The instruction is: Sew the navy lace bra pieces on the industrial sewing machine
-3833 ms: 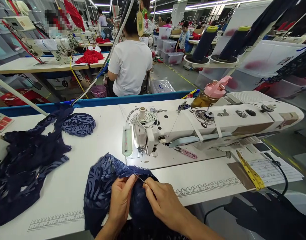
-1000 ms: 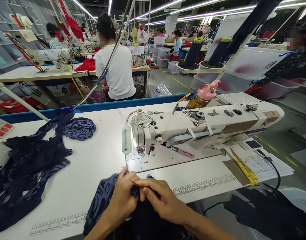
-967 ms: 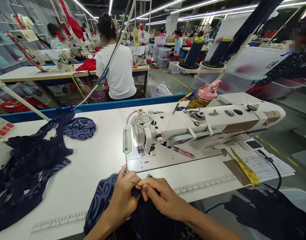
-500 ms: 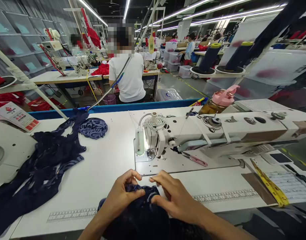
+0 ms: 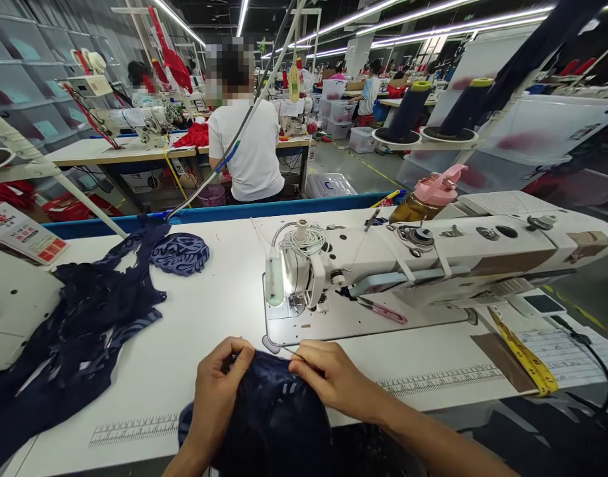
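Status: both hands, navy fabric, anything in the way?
Left hand pinching top edge of navy fabric. Right hand gripping thin tool at same edge. Fabric stretched between hands. No obstruction seen; pink-handled snips apart from both hands.

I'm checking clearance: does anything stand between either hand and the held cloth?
Nothing visible blocks the left hand; it pinches the held cloth directly at its top edge. At the right hand, a thin tool pokes out near that edge; whether it touches the cloth is unclear.
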The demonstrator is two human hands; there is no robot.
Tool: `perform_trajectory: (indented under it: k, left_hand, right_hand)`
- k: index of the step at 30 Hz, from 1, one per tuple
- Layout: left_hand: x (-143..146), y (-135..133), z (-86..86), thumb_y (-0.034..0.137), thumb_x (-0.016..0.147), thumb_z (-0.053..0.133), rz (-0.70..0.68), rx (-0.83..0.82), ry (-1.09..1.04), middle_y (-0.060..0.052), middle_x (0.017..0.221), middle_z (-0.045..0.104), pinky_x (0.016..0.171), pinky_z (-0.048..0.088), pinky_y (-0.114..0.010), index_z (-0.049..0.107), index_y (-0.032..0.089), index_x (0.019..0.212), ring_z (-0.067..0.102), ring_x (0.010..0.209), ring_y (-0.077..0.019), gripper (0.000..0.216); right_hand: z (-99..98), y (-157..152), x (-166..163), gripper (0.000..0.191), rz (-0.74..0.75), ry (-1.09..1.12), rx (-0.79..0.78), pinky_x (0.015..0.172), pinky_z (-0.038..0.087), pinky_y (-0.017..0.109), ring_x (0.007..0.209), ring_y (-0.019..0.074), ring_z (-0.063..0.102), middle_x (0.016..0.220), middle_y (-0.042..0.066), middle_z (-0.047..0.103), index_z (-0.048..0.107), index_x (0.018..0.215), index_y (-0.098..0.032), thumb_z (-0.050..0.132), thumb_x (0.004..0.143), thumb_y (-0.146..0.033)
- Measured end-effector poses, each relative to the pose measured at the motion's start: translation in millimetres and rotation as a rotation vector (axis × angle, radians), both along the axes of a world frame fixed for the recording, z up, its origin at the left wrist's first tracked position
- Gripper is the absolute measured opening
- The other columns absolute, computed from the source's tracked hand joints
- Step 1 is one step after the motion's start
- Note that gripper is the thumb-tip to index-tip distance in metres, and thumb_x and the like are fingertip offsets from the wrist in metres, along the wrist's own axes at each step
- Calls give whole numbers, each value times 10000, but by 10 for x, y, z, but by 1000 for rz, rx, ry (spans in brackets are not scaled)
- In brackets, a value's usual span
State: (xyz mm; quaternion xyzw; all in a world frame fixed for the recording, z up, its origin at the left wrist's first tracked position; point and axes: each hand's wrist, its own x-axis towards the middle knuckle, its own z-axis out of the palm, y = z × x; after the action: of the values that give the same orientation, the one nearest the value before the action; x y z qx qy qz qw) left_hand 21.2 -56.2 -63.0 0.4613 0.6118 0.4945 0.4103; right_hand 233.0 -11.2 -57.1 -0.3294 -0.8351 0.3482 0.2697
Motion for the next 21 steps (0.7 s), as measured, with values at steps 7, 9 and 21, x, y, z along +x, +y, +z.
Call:
perform_trajectory:
  k: [7, 9, 21]
  left_hand:
    - [181, 62, -100, 532, 845, 625, -158, -256, -345, 36, 674, 455, 569, 350, -199, 553, 188, 742, 383, 621, -109, 366]
    - [193, 93, -95, 545, 837, 629, -206, -249, -281, 34, 684, 463, 562, 347, -194, 581, 187, 772, 383, 623, -109, 367]
    - [97, 162, -177, 520, 837, 652, -177, -313, -444, 35, 670, 478, 554, 340, -188, 572, 161, 716, 392, 609, -91, 387]
  right_hand:
    - [-29, 43, 89, 281, -53, -57, -107, 527, 330, 227, 566, 110, 450, 631, -36, 522, 584, 726, -195, 522, 979, -300]
    - [-24, 88, 72, 216, -48, -55, -142, 520, 324, 217, 562, 102, 450, 639, -44, 535, 609, 750, -193, 559, 951, -257]
    - [-91, 86, -87, 126, -89, 20, 58, 617, 406, 234, 691, 130, 538, 799, 3, 596, 616, 883, -195, 541, 967, -250]
